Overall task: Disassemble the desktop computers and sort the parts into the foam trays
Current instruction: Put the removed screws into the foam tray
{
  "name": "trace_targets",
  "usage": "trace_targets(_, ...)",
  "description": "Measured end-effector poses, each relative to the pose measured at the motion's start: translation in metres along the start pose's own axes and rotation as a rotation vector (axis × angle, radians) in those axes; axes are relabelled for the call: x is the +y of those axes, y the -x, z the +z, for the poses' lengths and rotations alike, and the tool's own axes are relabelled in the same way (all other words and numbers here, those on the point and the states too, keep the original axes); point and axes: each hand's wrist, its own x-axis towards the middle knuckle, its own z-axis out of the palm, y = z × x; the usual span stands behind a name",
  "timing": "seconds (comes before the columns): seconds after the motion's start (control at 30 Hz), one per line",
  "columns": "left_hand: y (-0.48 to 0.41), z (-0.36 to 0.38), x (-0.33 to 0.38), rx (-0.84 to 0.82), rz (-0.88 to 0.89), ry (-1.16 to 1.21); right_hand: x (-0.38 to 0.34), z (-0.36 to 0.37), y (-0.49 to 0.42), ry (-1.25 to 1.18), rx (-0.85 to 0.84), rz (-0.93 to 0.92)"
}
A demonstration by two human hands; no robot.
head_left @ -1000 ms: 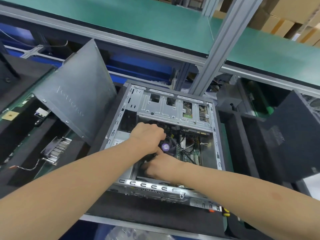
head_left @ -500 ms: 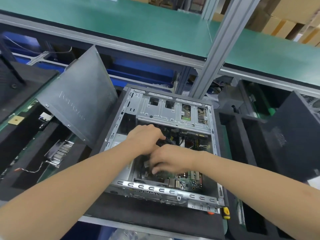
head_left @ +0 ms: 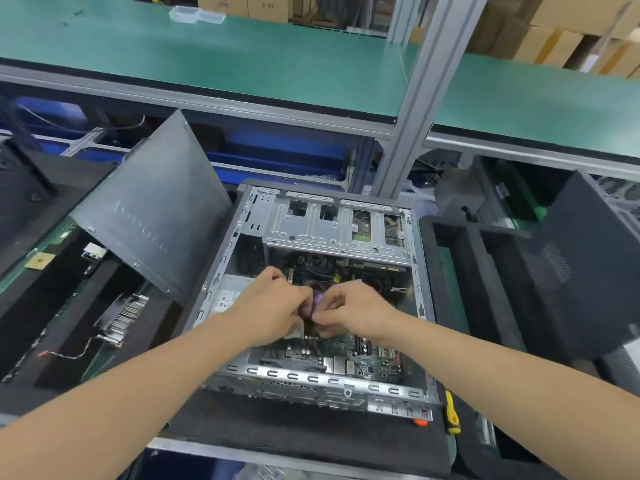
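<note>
Pinching thin black cable [head_left: 311, 311] between them, left hand [head_left: 277, 306] and right hand [head_left: 353, 313] meet inside open grey metal desktop case [head_left: 420, 271], both grips clenched on cable, above green motherboard [head_left: 367, 355]. Case lies flat between black foam trays [head_left: 485, 285]. Grey side panel [head_left: 152, 216] leans at left; finned metal heatsink [head_left: 124, 317] sits in left tray.

Green-matted shelf [head_left: 242, 64] runs across the back, left to right. An aluminium post [head_left: 419, 98] rises through it, slightly right of centre. On the mat, towards the far edge, sits a small clear plastic box [head_left: 195, 13], lying flat. Behind the shelf are stacked cardboard boxes [head_left: 554, 32], brown, mostly to the right. Under the shelf, blue bins [head_left: 277, 147] in shadow; contents not readable. Near side, right: a yellow-and-black tool handle [head_left: 451, 412], small orange piece [head_left: 420, 422] near it.
</note>
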Motion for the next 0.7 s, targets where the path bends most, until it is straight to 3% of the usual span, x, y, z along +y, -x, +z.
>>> trace_targets(0.07,0.003,0.0,-0.004,-0.021,0.05,-0.068,0.001,-0.009,0.004,0.262,0.047,0.069)
trace_targets(0.17,0.004,0.0,0.003,-0.054,0.161,-0.27,0.0,-0.017,0.011,0.847,-0.146,0.25)
trace_targets(0.23,0.003,0.002,0.014,-0.076,0.188,-0.357,0.005,-0.013,0.014,1.051,-0.281,0.375)
trace_targets(0.33,-0.002,0.007,0.024,-0.21,0.205,-0.335,0.015,-0.004,0.019,1.046,-0.329,0.409)
trace_targets(0.53,-0.004,-0.002,0.018,-0.37,0.232,-0.141,0.012,-0.011,0.034,0.754,-0.184,0.399)
trace_targets(0.7,-0.006,-0.007,0.023,-0.432,0.175,0.199,-0.001,-0.005,0.043,0.448,-0.151,0.285)
